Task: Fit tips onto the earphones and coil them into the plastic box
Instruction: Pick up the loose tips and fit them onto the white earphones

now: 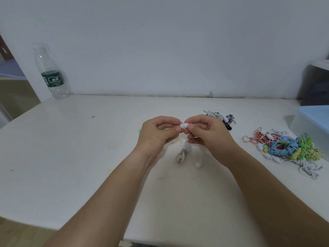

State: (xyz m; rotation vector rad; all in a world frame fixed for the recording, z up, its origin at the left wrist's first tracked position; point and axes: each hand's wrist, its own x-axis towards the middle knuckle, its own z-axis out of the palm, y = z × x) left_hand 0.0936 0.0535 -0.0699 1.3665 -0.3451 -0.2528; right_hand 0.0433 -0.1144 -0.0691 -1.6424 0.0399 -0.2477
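Both hands meet above the middle of the white table [71, 148]. My left hand [157, 135] pinches a small white tip [182, 126] between thumb and fingers. My right hand [207, 133] pinches the white earbud [186, 125] pressed against that tip. The white earphone cable [183, 152] hangs from my right hand down to the table, bundled in a loop, with its second earbud [198, 164] lying loose. A translucent plastic box [313, 127] with a blue lid stands at the right edge.
A heap of coloured earphones [288, 148] lies right of my right hand. A black-and-white striped set [222, 118] sits behind it. A water bottle [50, 73] stands at the back left against the wall. A dark object [315, 82] stands at the back right.
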